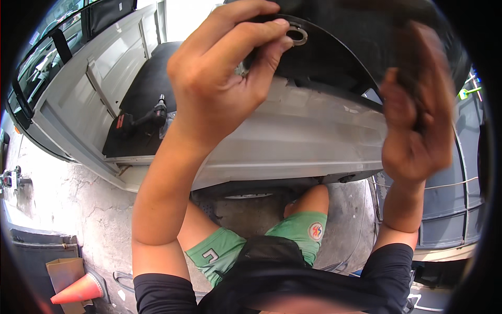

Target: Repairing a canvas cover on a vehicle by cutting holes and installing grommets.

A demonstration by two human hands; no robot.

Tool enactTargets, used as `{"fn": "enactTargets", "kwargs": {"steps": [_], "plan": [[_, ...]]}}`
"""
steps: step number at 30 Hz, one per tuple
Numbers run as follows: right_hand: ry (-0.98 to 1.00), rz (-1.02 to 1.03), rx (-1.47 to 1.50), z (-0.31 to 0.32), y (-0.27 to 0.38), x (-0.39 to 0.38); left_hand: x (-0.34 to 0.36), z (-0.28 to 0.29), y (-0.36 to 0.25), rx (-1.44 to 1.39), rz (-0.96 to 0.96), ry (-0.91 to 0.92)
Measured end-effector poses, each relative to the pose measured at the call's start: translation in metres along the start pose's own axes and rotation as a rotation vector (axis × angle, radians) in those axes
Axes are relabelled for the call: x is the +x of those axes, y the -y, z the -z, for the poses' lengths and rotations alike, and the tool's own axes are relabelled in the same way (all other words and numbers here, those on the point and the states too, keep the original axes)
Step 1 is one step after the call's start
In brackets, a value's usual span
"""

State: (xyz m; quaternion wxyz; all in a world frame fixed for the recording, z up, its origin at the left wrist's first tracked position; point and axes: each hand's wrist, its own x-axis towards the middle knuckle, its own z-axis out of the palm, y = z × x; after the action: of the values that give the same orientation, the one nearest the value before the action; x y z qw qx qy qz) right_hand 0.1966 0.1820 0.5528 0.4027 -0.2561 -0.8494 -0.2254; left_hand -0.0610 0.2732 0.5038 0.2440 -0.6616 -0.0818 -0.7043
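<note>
My left hand (225,68) is raised at the top centre. Its thumb and index finger pinch the left rim of a small metal ring (299,35), in front of a black panel (324,60) with a curved lower edge. Whether the ring is fixed to that panel, I cannot tell. Farther right, my right hand (418,115) is held up close to the panel's right end. Motion smears its fingers, and a dark patch between thumb and fingers cannot be made out.
Below the panel runs a pale vehicle side (293,131). A cordless drill (141,118) lies on the black mat (151,78) of the open vehicle bed at left. An orange traffic cone (81,288) lies on its side beside a cardboard box (63,269) at lower left.
</note>
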Motion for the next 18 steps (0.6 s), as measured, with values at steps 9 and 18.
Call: {"fn": "enactTargets", "kwargs": {"steps": [9,18], "plan": [[-0.041,0.096,-0.043,-0.019,-0.003,0.008,0.008,0.008,-0.018,0.076,0.159,0.122],[-0.122,0.151,-0.020,-0.040,-0.006,-0.001,0.006,0.012,-0.020,0.033,0.214,0.129]]}}
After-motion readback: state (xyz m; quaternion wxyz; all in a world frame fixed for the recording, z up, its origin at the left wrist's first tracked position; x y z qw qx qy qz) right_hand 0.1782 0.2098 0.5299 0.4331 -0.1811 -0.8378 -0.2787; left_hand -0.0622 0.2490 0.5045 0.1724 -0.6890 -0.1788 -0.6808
